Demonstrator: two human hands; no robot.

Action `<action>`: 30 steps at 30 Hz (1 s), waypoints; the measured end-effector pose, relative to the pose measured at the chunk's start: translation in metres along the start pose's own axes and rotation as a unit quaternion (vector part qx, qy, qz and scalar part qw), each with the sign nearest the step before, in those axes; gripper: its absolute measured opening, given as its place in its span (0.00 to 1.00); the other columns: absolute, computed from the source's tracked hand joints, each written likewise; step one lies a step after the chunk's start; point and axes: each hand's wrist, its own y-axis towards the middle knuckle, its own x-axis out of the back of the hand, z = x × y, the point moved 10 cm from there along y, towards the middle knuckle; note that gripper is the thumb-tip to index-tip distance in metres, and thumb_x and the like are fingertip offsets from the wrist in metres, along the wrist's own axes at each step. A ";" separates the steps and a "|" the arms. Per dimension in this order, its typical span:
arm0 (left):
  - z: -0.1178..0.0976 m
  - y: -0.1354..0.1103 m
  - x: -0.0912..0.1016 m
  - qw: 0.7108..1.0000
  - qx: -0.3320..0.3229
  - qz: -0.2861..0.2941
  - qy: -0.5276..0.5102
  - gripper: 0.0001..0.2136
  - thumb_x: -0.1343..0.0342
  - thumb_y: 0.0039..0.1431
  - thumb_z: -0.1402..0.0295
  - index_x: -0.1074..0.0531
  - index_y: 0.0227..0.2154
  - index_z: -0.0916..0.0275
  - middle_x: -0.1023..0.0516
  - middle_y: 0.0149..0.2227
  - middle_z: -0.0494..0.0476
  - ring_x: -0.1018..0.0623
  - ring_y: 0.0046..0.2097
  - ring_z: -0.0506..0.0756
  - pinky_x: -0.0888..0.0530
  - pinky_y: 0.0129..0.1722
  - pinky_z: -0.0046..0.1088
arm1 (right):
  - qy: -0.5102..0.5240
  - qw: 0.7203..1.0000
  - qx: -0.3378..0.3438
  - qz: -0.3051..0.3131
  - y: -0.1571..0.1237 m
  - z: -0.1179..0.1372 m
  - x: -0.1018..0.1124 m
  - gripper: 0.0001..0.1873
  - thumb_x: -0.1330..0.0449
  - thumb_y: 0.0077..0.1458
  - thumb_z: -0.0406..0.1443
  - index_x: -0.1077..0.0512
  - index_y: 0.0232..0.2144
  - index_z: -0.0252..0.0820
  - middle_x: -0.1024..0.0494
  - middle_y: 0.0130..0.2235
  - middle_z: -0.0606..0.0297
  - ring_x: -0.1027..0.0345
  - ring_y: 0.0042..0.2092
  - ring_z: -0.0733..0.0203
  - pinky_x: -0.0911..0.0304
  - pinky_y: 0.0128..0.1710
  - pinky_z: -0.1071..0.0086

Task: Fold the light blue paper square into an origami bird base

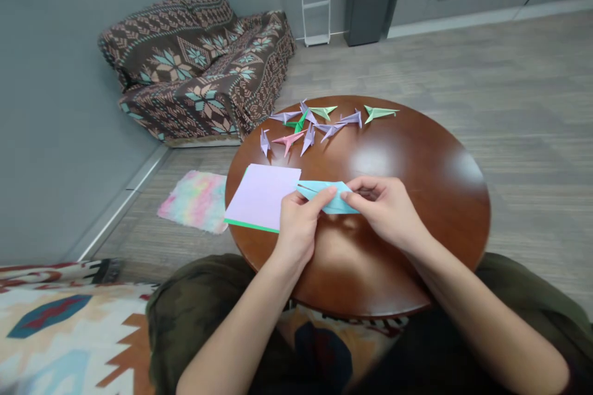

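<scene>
Paper folded into one slim light-blue piece [341, 205] is pinched by thumb and fingers of the left hand [300, 217] and right hand [388, 207], just right of one square lavender-topped paper stack [262, 196]. Beyond the stack lie ten pointed paper birds [307, 139]: six lavender, two pale-green, one dark-green, one pink.

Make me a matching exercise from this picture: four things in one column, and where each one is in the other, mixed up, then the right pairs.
1. Blue folded paper
2. Lilac-topped paper stack
3. Pink folded bird
4. Fluffy mat

A. Flat on the table
B. On the floor
C. Among purple and green folded birds
D. Held in the left hand and right hand

Right pairs: 1-D, 2-A, 3-C, 4-B.
</scene>
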 end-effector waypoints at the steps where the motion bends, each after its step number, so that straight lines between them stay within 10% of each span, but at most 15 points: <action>1: -0.002 0.002 0.000 0.999 0.010 0.024 0.026 0.10 0.26 0.47 0.66 0.17 0.29 0.66 0.17 0.30 0.55 0.22 0.33 0.51 0.26 0.39 0.28 | -0.015 1.000 0.003 0.012 0.000 0.001 0.000 0.07 0.34 0.52 0.37 0.21 0.27 0.40 0.22 0.26 0.66 0.33 0.28 0.61 0.38 0.30 0.67; 12: -0.038 -0.002 -0.013 0.877 -0.113 0.159 0.438 0.03 0.35 0.51 0.72 0.16 0.27 0.63 0.19 0.29 0.54 0.25 0.32 0.52 0.33 0.32 0.27 | -0.230 0.964 0.072 0.116 -0.006 0.016 -0.021 0.09 0.36 0.57 0.36 0.21 0.28 0.39 0.20 0.26 0.65 0.32 0.30 0.60 0.42 0.31 0.67; 30: -0.049 -0.004 -0.012 0.881 -0.091 0.208 0.415 0.06 0.37 0.56 0.68 0.17 0.29 0.64 0.18 0.31 0.56 0.23 0.33 0.53 0.30 0.36 0.27 | -0.137 0.980 0.008 0.146 -0.008 0.008 -0.013 0.06 0.36 0.55 0.35 0.20 0.29 0.39 0.18 0.30 0.64 0.30 0.32 0.58 0.38 0.33 0.66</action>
